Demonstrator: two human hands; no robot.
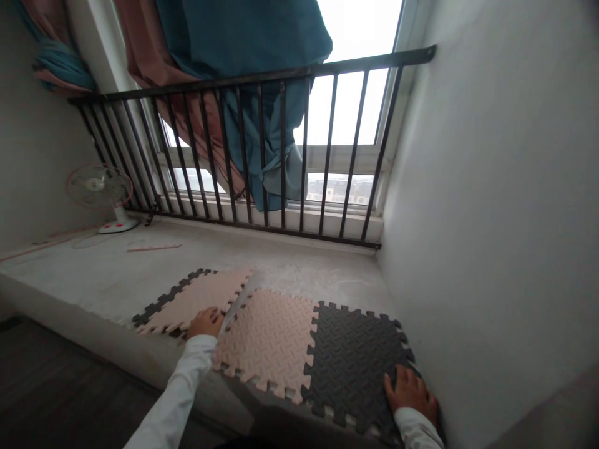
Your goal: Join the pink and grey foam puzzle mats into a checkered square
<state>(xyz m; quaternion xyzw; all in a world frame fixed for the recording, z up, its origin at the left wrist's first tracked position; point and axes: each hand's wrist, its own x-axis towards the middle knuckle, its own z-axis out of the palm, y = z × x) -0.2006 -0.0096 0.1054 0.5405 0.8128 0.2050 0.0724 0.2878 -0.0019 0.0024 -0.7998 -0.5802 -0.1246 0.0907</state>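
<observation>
A pale pink-beige foam puzzle mat point(274, 337) is joined along its right side to a dark grey foam mat point(353, 355) on a raised ledge. My right hand point(412, 393) lies on the dark mat's right edge beside the wall, fingers apart. To the left, another beige foam mat point(199, 299) lies at an angle, with dark toothed edging showing along its left side. My left hand point(206, 322) is closed over this mat's front right corner; its fingertips are partly hidden. A narrow gap separates the left mat from the joined pair.
The concrete ledge point(84, 268) drops off at the front to a dark floor point(60, 380). Behind it runs a black metal railing point(262, 227) before a window with blue and pink curtains point(253, 37). A fan point(119, 221) stands back left; a white wall point(491, 218) rises right.
</observation>
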